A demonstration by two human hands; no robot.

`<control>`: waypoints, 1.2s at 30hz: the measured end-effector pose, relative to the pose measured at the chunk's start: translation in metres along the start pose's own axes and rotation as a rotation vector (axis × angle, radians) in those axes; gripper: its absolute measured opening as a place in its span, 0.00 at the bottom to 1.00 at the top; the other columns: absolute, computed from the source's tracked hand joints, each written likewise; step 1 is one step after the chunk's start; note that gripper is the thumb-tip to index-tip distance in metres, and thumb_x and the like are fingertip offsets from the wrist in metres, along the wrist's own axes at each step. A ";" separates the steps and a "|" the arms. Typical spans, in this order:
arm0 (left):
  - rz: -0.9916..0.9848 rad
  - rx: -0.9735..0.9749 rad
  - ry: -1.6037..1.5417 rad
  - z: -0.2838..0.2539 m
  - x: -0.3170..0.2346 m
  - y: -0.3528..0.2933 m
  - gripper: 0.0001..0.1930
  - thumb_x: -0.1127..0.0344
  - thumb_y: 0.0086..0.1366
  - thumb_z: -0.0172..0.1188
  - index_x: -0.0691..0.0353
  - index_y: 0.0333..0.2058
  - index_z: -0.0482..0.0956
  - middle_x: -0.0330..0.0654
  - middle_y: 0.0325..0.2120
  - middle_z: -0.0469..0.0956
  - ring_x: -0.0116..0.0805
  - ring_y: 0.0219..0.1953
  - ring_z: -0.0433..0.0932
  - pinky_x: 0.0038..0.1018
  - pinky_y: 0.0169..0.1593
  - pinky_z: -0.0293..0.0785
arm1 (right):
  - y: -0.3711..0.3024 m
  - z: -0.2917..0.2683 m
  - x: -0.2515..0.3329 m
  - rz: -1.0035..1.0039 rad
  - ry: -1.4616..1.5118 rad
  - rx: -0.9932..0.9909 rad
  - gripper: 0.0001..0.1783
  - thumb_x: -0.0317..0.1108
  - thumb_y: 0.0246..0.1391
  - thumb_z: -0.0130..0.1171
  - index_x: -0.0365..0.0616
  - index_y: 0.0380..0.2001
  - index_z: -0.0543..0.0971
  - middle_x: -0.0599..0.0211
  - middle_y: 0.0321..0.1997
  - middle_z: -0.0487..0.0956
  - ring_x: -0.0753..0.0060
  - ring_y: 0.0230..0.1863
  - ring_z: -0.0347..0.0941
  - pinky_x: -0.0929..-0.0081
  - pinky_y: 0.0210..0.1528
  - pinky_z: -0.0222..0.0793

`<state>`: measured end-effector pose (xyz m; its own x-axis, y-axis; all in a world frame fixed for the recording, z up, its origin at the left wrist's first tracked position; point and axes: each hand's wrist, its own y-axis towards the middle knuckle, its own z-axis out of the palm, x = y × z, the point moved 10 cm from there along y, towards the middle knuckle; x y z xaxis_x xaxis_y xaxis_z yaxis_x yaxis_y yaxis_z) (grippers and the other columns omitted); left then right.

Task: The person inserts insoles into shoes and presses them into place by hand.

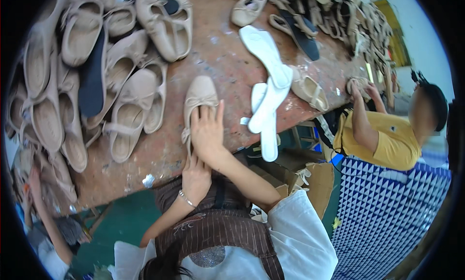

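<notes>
- One beige shoe with a bow lies on the worn table near its front edge, toe pointing away from the person.
- The right hand lies over it, several fingers dipping into the shoe's opening — whether they clasp it, I cannot tell.
- The left hand, bracelet at its wrist, has its fingertips at the heel end; the right wrist partly covers them, so its grip cannot be told.
- An open cardboard box stands below the table edge, with white scraps at its top; its depths are hidden.
- White insoles overlap to the right of the hands, some jutting past the edge.
- Strapped beige shoes crowd the left side — open, with pale linings inside — and a black sole lies among them.
- Across the table, a co-worker in a yellow shirt handles another shoe.
</notes>
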<state>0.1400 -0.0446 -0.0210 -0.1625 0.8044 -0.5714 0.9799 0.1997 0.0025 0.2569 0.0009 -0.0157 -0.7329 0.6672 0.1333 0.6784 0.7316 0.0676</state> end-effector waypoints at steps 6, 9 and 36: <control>-0.020 0.015 0.088 -0.003 -0.002 0.006 0.26 0.71 0.63 0.54 0.78 0.58 0.70 0.67 0.62 0.67 0.59 0.67 0.64 0.53 0.67 0.62 | 0.025 0.028 0.005 -0.166 -0.042 0.134 0.14 0.32 0.55 0.53 0.34 0.35 0.83 0.51 0.34 0.80 0.45 0.48 0.78 0.28 0.75 0.33; -0.027 0.062 0.246 -0.004 -0.010 0.013 0.30 0.66 0.64 0.57 0.79 0.61 0.66 0.65 0.65 0.64 0.59 0.71 0.58 0.60 0.72 0.46 | 0.004 -0.048 0.008 -0.355 -0.012 -0.456 0.12 0.28 0.51 0.58 0.34 0.37 0.84 0.56 0.32 0.83 0.48 0.45 0.81 0.33 0.75 0.41; 0.085 -0.699 -0.964 -0.155 -0.032 0.049 0.56 0.41 0.52 0.74 0.72 0.69 0.58 0.63 0.65 0.65 0.54 0.71 0.56 0.40 0.75 0.34 | -0.064 -0.209 -0.013 -0.237 0.854 -0.462 0.04 0.19 0.45 0.63 0.37 0.27 0.81 0.58 0.28 0.80 0.57 0.29 0.77 0.65 0.34 0.72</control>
<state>0.1756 0.0261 0.1245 0.3461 0.1380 -0.9280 0.6594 0.6678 0.3453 0.2339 -0.0836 0.1849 -0.6915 0.0541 0.7204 0.6063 0.5856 0.5380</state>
